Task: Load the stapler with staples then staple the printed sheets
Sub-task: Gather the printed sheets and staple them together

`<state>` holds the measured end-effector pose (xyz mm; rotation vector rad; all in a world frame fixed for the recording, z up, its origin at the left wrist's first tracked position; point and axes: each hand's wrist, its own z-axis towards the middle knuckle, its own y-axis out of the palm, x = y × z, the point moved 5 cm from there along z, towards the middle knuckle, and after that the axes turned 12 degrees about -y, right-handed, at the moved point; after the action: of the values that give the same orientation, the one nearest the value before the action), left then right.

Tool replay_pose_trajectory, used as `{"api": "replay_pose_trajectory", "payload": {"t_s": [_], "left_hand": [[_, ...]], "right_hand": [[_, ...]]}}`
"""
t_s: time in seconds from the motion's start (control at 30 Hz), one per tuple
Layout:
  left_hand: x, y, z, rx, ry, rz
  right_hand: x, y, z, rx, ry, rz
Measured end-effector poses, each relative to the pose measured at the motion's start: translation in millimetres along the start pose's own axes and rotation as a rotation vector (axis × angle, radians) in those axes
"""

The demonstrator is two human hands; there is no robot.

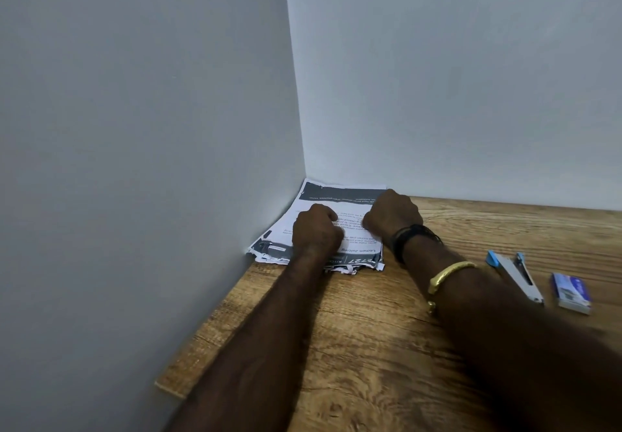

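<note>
The printed sheets [336, 226] are stacked in the corner where the two white walls [134, 128] meet, just below the centre of the frame, with ragged lower edges overhanging one another. Both hands are laid on top of the stack: the left hand [316, 231] is curled into a loose fist and pressed on the middle of the top page, and the right hand [392, 213] is likewise curled, its knuckles down near the right edge of the pile; whether a sheet is pinched under either cannot be told. On the top page the heading "Lemon Juicing" can be read upside down, with what looks like "727" in white on a dark band below it; the smaller text is too fine to make out. A black band [409, 238] and a gold bangle [449, 271] are worn on the right wrist. At the right of the frame, well apart from the paper, the stapler [516, 277], grey with blue ends, is lying untouched on the wooden surface [370, 347], and just beside it a small blue-and-white staple box [572, 292] is seen, its printing too blurred to read. Judging by this, the task is at its very beginning: the stapler appears not yet loaded, and no sheets appear stapled; the paper is seemingly only being gathered or squared.
</note>
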<state>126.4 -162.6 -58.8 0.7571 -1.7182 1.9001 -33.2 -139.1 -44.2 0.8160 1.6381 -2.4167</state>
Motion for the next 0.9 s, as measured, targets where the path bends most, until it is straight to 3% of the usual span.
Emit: {"api": "replay_pose_trajectory", "payload": {"t_s": [0.2, 0.57, 0.73, 0.9], "left_hand": [[-1.5, -2.4, 2.5, 0.023, 0.004, -0.028], [2.3, -4.3, 0.1, 0.065, 0.071, -0.086], [0.4, -2.3, 3.9, 0.056, 0.058, -0.079], [0.7, -2.7, 4.1, 0.069, 0.065, -0.091]], "right_hand": [[-6.1, 13.0, 0.3, -0.004, -0.091, -0.197], [-5.3, 11.5, 3.5, 0.073, -0.140, -0.138], [-0.2, 9.9, 6.5, 0.173, -0.147, 0.113], [18.9, 1.3, 6.3, 0.272, 0.008, 0.384]]}}
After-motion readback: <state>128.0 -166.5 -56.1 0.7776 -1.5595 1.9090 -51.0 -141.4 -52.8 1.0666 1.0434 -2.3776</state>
